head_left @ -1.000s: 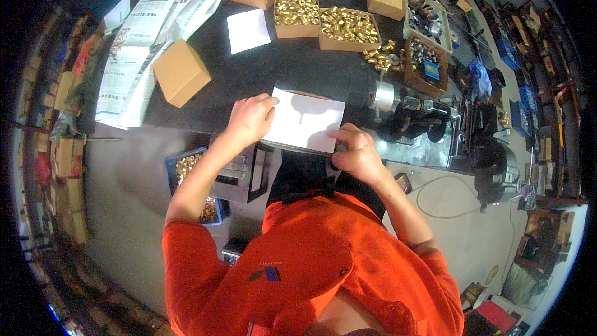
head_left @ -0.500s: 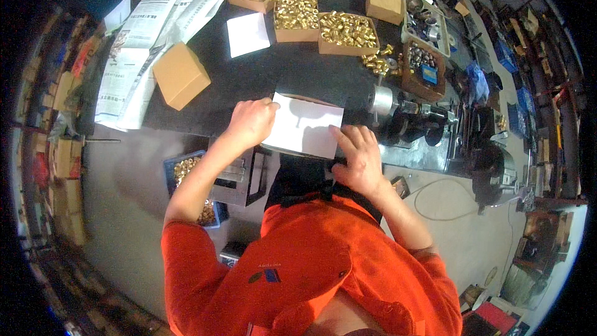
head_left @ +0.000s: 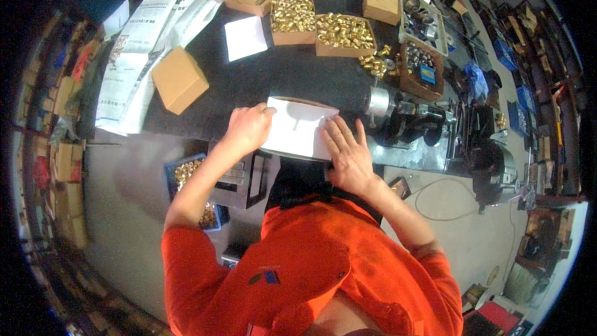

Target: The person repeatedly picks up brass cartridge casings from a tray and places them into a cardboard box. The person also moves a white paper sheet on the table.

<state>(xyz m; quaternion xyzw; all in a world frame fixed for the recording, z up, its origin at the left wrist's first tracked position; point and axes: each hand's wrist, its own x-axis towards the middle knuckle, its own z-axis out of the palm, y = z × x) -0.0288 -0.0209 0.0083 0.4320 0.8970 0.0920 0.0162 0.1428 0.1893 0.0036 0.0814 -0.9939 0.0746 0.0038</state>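
At the near edge of the dark bench, a white sheet of paper or card (head_left: 295, 129) lies over what looks like a shallow cardboard box, whose brown rim (head_left: 308, 101) shows along the far side. My left hand (head_left: 250, 127) is closed at the left edge, its thumb and fingers pinching the sheet there. With fingers spread, my right hand (head_left: 349, 152) presses flat on the right part of the sheet. Anything under the sheet is hidden. A second white sheet (head_left: 245, 38) lies farther off on the bench.
Two boxes of brass fittings (head_left: 293, 20) (head_left: 345, 35) stand beyond, with loose brass pieces (head_left: 376, 64) beside them. A closed cardboard box (head_left: 180, 79) sits by newspaper (head_left: 134, 56) at left. A metal clamping fixture (head_left: 404, 112) is at right; a blue bin (head_left: 180, 174) stands below the bench.
My right hand has moved from gripping at the right edge to lying with spread fingers on the sheet. My left hand stays at the left edge.
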